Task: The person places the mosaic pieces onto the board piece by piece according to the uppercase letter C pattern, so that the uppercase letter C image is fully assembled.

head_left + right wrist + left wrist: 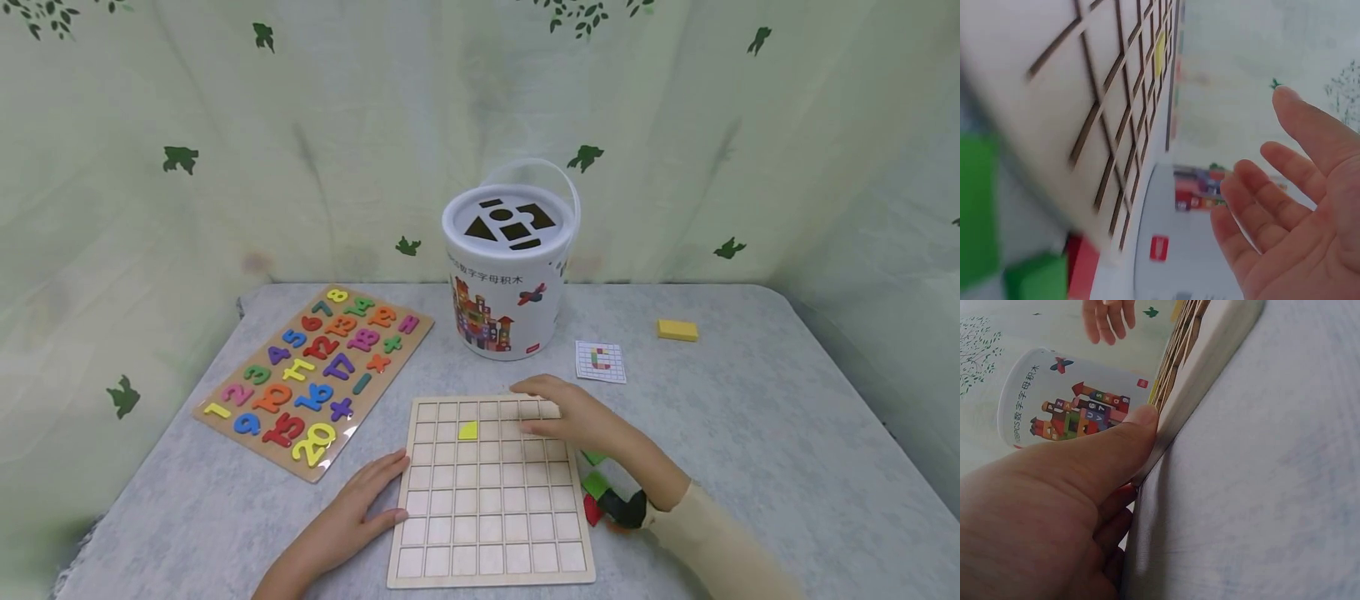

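A light wooden grid board [491,504] lies flat on the table before me. One yellow piece with a rounded corner [468,430] sits in a square of its second row. My left hand [348,517] rests at the board's left edge, its fingers extended; in the left wrist view the thumb touches the board's side [1213,375]. Over the board's upper right corner hovers my right hand [573,417], fingers loosely spread and holding nothing, as the right wrist view shows. Beneath the right forearm lie green blocks [596,485] and a red block [592,509], partly hidden.
Behind the board stands a white bucket [510,308] with a shape-hole lid and a handle. To the left lies a wooden number puzzle [347,432]. A pattern card [600,361] and a yellow block [677,331] lie at the back right. Fabric hangs behind the table.
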### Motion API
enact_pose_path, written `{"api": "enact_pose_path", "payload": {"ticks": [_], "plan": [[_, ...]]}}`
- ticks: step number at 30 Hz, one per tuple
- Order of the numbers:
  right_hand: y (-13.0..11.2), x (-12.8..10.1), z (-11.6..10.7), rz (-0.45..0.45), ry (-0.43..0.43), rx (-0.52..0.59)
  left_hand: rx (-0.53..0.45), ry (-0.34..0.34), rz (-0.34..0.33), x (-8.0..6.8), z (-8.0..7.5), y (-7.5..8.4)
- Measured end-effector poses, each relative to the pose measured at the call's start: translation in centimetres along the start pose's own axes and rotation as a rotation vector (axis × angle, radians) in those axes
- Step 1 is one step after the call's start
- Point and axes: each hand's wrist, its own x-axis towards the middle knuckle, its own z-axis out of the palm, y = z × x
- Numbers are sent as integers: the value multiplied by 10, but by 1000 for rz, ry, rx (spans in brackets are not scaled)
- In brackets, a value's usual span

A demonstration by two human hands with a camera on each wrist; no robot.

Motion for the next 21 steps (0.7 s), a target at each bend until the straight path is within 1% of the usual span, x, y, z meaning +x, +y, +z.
{"api": "enact_pose_path", "payload": {"ticks": [4,7,10,14,19,21], "plan": [[16,-20,-7,16,59,-20,-8,-12,-28,0,0,1],[30,-32,-8,63,68,-41,-11,-19,-46,0,-1,2],[44,-41,-6,114,75,-54,-18,-18,-44,0,-1,3],[56,-48,-2,144,104,-58,-19,-16,-31,0,-2,4],[61,-48,3,151,155,-74,-14,-17,-11,0,-2,4],[62,-48,4,152,172,-85,-17,-19,-13,1,-2,4]]}}
